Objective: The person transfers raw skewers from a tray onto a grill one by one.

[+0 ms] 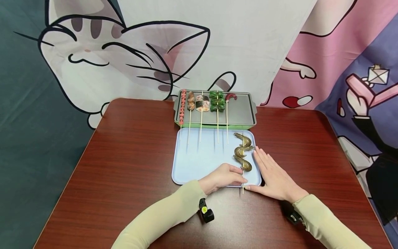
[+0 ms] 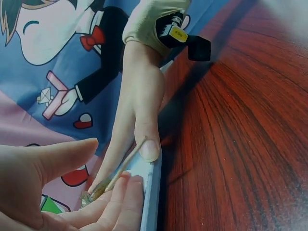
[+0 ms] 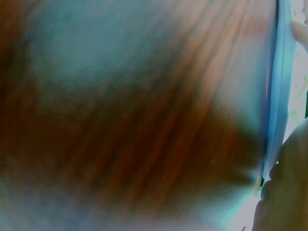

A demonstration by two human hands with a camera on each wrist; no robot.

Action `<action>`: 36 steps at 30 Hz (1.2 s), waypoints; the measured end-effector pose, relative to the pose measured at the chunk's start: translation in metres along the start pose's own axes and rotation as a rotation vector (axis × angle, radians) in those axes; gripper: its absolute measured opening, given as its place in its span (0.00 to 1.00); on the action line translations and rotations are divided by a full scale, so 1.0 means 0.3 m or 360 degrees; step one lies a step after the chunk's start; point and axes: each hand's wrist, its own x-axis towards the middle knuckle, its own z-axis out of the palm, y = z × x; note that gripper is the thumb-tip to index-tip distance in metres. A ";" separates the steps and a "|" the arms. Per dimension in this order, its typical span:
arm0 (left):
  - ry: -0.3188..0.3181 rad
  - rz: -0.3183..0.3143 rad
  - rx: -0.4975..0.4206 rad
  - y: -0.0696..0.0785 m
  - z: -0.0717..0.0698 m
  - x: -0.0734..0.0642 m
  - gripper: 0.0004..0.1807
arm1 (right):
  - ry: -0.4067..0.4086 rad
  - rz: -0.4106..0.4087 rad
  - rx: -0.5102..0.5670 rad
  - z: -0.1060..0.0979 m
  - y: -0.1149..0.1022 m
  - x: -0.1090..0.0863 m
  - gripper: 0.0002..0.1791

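A skewer of shrimp (image 1: 243, 151) lies along the right side of a light blue tray (image 1: 199, 166), its bare stick end jutting over the near edge. Beside the stick is my left hand (image 1: 224, 176), thumb apart from the extended fingers; the left wrist view shows the stick (image 2: 126, 163) by those fingertips. My right hand (image 1: 276, 176) spreads flat along the tray's right edge with straight fingers. Its thumb tip is close to the stick's end; whether they touch I cannot tell. The right wrist view is mostly blurred table, with the tray's rim (image 3: 279, 96) and part of the right hand (image 3: 288, 178).
Behind the tray, a grey-topped green grill box (image 1: 242, 112) bears several skewers: red pieces (image 1: 182, 109), browned meat (image 1: 191, 101), a fish chunk (image 1: 202, 103), green peppers (image 1: 217, 102) and a dark red curled piece (image 1: 230, 97). A brown wooden table (image 1: 130, 148) carries everything; printed cloth (image 1: 248, 41) hangs behind.
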 end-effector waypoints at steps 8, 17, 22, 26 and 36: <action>0.0000 0.0011 -0.0141 0.010 0.000 -0.011 0.22 | 0.0014 0.0005 0.0004 0.005 0.006 0.001 0.68; -0.0028 0.0022 -0.0211 0.017 0.002 -0.032 0.22 | -0.0002 0.0027 -0.0004 0.003 0.004 0.005 0.69; -0.0003 0.0068 -0.0187 0.025 0.004 -0.049 0.21 | 0.0003 0.0022 0.0003 0.005 0.003 0.002 0.69; -0.0002 0.0100 -0.0153 0.025 0.007 -0.064 0.20 | -0.0002 0.0013 0.0014 0.006 0.004 -0.001 0.68; -0.0123 0.0160 -0.0074 0.025 0.019 -0.097 0.20 | -0.0003 -0.0035 0.0011 0.005 0.010 -0.004 0.66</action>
